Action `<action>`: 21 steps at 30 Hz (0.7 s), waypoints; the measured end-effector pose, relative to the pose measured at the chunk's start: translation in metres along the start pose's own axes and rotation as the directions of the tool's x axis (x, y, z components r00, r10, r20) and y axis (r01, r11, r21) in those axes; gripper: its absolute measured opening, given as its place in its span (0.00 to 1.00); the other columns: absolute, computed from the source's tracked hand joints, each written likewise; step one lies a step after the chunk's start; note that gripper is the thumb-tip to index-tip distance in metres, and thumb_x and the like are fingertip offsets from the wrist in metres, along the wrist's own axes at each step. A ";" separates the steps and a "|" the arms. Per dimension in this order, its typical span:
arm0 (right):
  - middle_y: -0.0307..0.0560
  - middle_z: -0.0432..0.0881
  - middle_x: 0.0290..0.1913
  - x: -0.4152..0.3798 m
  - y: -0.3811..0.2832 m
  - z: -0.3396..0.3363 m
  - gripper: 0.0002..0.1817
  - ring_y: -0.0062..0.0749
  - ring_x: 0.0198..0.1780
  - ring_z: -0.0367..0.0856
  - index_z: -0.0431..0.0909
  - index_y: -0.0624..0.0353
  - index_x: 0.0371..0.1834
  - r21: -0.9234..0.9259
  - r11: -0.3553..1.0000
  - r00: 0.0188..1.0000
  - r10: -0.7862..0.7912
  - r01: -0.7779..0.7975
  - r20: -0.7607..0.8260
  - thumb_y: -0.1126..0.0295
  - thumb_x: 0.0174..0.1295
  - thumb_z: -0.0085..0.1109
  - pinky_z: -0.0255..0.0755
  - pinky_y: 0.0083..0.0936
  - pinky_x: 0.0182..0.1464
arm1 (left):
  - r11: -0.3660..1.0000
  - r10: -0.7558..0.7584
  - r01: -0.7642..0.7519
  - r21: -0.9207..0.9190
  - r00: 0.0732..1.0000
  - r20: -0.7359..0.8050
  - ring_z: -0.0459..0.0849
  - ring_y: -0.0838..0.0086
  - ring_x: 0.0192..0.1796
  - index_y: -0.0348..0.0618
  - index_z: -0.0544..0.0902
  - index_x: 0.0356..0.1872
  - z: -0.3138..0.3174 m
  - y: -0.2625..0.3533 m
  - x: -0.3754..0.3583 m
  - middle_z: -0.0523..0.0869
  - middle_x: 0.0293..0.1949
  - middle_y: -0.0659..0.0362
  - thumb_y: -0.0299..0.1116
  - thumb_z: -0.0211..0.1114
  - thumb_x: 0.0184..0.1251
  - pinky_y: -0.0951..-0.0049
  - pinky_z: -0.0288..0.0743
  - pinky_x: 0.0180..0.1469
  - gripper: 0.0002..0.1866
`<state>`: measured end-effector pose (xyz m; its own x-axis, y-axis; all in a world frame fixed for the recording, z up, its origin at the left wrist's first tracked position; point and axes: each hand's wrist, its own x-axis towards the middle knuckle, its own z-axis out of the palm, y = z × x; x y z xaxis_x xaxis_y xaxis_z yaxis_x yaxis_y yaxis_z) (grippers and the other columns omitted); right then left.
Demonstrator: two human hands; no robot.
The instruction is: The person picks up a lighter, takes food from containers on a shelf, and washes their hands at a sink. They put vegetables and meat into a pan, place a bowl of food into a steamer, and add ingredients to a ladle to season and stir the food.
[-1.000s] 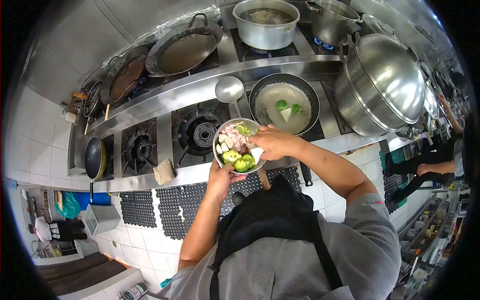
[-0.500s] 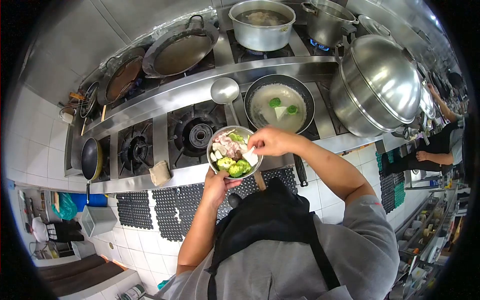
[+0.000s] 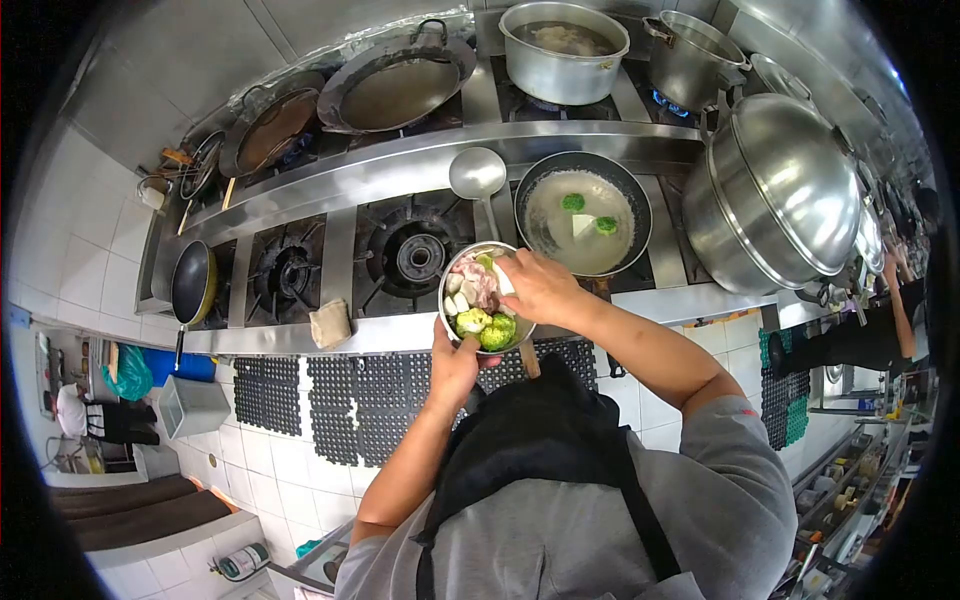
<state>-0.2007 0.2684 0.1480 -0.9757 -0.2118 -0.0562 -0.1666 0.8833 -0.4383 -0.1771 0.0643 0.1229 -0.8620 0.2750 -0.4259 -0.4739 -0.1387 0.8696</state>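
My left hand point(image 3: 455, 362) grips a round metal bowl point(image 3: 442, 303) from its near left side. In the bowl are pale pink raw meat point(image 3: 481, 284), white chunks point(image 3: 458, 302) and broccoli point(image 3: 497, 333). My right hand point(image 3: 543, 288) reaches over the bowl's right rim, its bent fingers closed on a flat white piece of food point(image 3: 503, 279). Just beyond this hand stands a dark frying pan point(image 3: 643, 245) of cloudy pale liquid. Two broccoli florets point(image 3: 573, 202) and a white piece point(image 3: 583, 226) float there.
A ladle point(image 3: 477, 173) lies left of the frying pan. Bare burners point(image 3: 421, 257) and a folded cloth point(image 3: 330, 325) are farther left. A big domed steamer point(image 3: 768, 190) stands right. Pots point(image 3: 563, 60) and woks point(image 3: 397, 85) line the back. Another person point(image 3: 865, 325) is at far right.
My right hand has lowered toward the bowl, its fingers now at the food inside. The camera view has shifted, so the stove appears farther right and lower. The bowl remains in my left hand.
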 end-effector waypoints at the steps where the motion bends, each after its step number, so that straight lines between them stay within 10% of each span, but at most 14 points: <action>1: 0.53 0.73 0.51 -0.002 -0.003 -0.001 0.32 0.50 0.55 0.76 0.69 0.56 0.64 -0.055 0.996 0.996 -0.067 0.064 -0.054 0.61 0.56 0.68 0.73 0.41 0.55 | 0.999 0.044 -0.044 0.026 0.999 -0.002 0.87 0.58 0.46 0.39 0.52 0.72 0.001 -0.001 -0.002 0.75 0.59 0.43 0.17 0.49 0.68 0.70 0.89 0.33 0.31; 15: 0.46 0.74 0.46 -0.002 0.015 0.020 0.21 0.41 0.51 0.73 0.81 0.51 0.50 -0.349 0.909 0.935 -0.304 0.226 -0.185 0.68 0.50 0.66 0.70 0.34 0.52 | 0.989 -0.106 0.106 -0.105 0.994 0.002 0.88 0.52 0.42 0.37 0.57 0.68 -0.003 0.004 -0.003 0.77 0.56 0.40 0.17 0.48 0.66 0.65 0.90 0.33 0.29; 21: 0.48 0.79 0.44 -0.007 0.030 0.022 0.15 0.47 0.47 0.81 0.81 0.52 0.48 -0.061 0.989 0.976 -0.145 0.137 -0.160 0.70 0.56 0.63 0.75 0.43 0.49 | 0.988 -0.124 0.124 -0.096 0.992 0.009 0.89 0.52 0.40 0.36 0.55 0.70 -0.005 0.001 0.002 0.81 0.50 0.38 0.18 0.46 0.66 0.64 0.90 0.34 0.29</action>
<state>-0.1958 0.2869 0.1155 -0.9513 -0.2677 0.1525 -0.3067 0.8699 -0.3862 -0.1805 0.0597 0.1214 -0.7951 0.2987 -0.5278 -0.5922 -0.1943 0.7820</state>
